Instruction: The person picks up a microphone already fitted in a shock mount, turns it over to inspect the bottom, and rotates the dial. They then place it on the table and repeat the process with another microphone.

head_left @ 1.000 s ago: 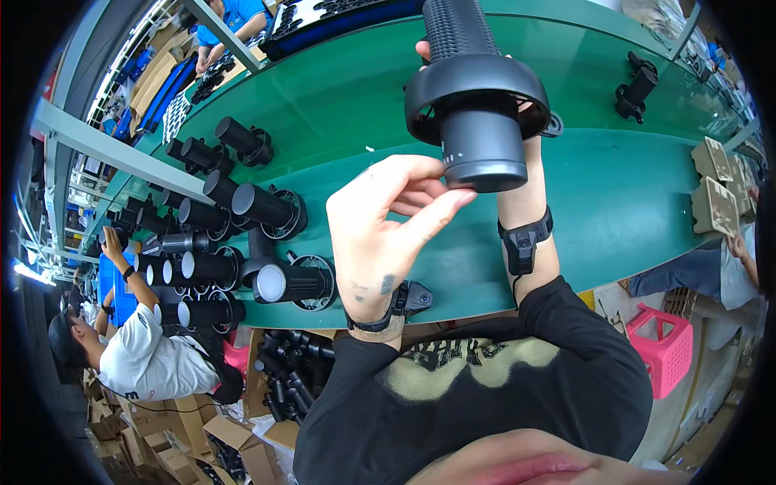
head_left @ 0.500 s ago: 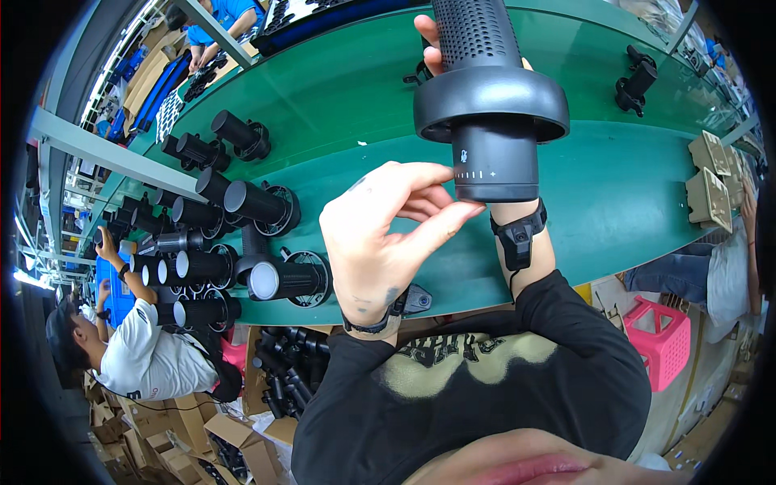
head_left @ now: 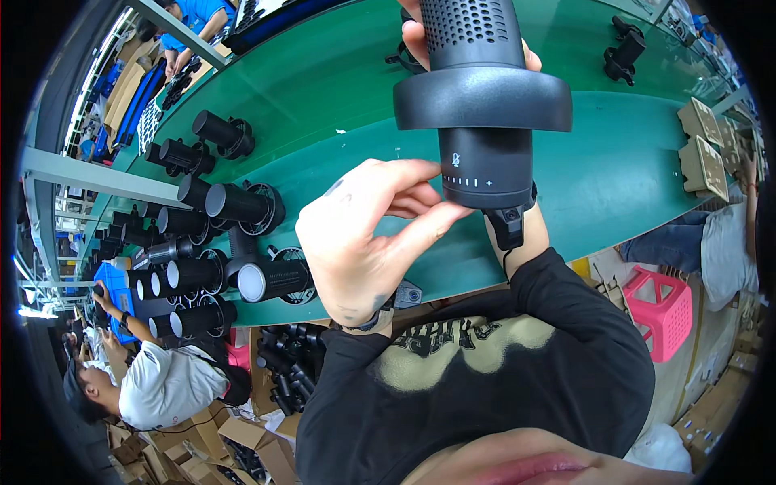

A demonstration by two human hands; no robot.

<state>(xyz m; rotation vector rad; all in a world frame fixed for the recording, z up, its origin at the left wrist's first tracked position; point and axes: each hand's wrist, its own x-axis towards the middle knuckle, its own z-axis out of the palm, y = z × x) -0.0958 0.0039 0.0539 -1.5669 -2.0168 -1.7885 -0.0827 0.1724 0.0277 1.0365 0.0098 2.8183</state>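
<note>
Black cylindrical lamp body [head_left: 482,105] is hanging above the green surface's [head_left: 339,89] near edge; my right hand [head_left: 420,36] is gripping its perforated end, left hand [head_left: 364,242] pinching its marked lower ring. I'm judging this an adjustment or inspection step; next calls for a steady twist.

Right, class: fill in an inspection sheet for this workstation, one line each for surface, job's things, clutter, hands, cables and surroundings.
Surface: green bench, mostly bare near the hands.
Job's things: black cylindrical device with a perforated upper barrel and a wide collar, held upright above the bench.
Clutter: cluster of similar black units lying on their sides at the left; two more black parts at the far right.
Hands: right hand grips the barrel from behind; left hand has its fingers on the lower end.
Cables: nothing seen.
Surroundings: pink basket, cardboard boxes, a seated person at lower left.
</note>
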